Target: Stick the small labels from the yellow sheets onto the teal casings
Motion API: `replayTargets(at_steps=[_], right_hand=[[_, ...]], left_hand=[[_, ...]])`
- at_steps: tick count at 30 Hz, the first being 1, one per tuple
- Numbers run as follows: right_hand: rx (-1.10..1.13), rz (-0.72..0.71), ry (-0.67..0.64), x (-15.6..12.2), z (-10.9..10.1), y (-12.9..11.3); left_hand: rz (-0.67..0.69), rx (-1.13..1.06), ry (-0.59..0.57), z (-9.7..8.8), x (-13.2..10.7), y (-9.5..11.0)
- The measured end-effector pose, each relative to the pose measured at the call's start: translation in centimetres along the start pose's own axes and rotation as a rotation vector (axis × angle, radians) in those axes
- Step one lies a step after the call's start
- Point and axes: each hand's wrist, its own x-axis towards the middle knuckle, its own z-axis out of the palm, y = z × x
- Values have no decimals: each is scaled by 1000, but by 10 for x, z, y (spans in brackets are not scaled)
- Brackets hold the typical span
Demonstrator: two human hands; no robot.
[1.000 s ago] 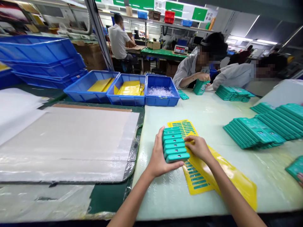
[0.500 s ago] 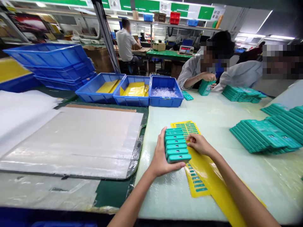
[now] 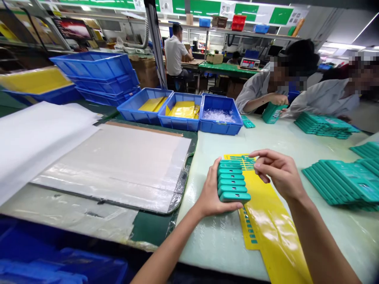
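Observation:
My left hand (image 3: 211, 193) is wrapped around a stack of flat teal-green cases (image 3: 233, 183), thumb underneath and fingers along the left side. Small dark marks show on their rounded near ends. To the right of the stack, my right hand (image 3: 276, 169) is raised with thumb and forefinger pinched together. Whatever is between those fingertips is too small to make out. Beneath both hands lies a yellow sheet of small green labels (image 3: 251, 240), and a plain yellow sheet (image 3: 275, 221) covers part of it.
More teal cases (image 3: 340, 181) are stacked at the right. Blue bins (image 3: 222, 127) line the back, holding yellow packets and clear bits. White sheets (image 3: 44, 138) and a covered board (image 3: 127, 161) lie left. Across the table, a co-worker's hand (image 3: 278, 98) grips teal cases.
My right hand has lifted off the label sheet, with its fingers more extended. My left hand still holds the stack. The view has swung left, so everything appears shifted right.

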Motion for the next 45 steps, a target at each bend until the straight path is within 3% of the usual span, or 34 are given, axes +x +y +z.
replayTargets(at_steps=[5,8,13,28,32,35,40,42,45], right_hand=[[-46,-42,-173,11,35,-10],[-176,-65,-143,9,43,-5],[-362,-85,-40,2,52,-1],[-418,-67,-70,6,59,-4],[-620,-81,-84,6,52,-8],[-809,-47,34,7,43,-7],[-537,173,-13,12,22,14],[-588,264,105,7,4,27],[-767,365,396,-22,-28,49]], left_hand=[[19,13,1,1,1,1],[19,25,0,2,2,1],[12,28,-6,2,0,2],[13,37,-54,1,2,4],[15,40,-53,1,2,4],[19,44,-43,0,3,5],[19,31,-41,-1,4,5],[10,25,-41,-2,4,5],[1,10,-40,-4,3,5]])
